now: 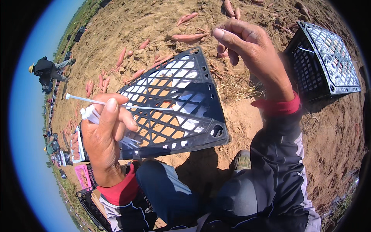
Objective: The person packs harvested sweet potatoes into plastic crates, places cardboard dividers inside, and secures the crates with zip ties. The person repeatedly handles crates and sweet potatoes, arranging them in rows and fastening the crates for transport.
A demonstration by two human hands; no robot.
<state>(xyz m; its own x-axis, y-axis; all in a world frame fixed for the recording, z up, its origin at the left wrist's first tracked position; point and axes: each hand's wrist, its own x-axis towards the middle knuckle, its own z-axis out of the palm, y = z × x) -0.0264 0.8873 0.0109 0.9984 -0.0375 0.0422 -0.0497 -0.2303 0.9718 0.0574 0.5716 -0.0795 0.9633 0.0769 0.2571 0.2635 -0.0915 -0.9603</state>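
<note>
Between the thumb and fingers of my left hand (105, 136) is one white plastic cable tie (145, 108), sticking out to both sides. A bundle of more white cable ties (90, 114) is gripped in the same palm, its tails showing below the fingers. Under that hand lies a black plastic crate with a lattice lid (213, 117); white sheets and brown cardboard show through the openings. My right hand (246, 43) is raised beyond the crate's upper right corner, fingers curled and thumb near the index finger; nothing can be made out between them.
At the right stands another black lattice crate (310, 72) with a white tie on it. Sweet potatoes (188, 37) lie scattered on the soil. A pink-lined crate (83, 176) and an open black crate (87, 203) are at lower left. A person in a straw hat (45, 69) is farther off.
</note>
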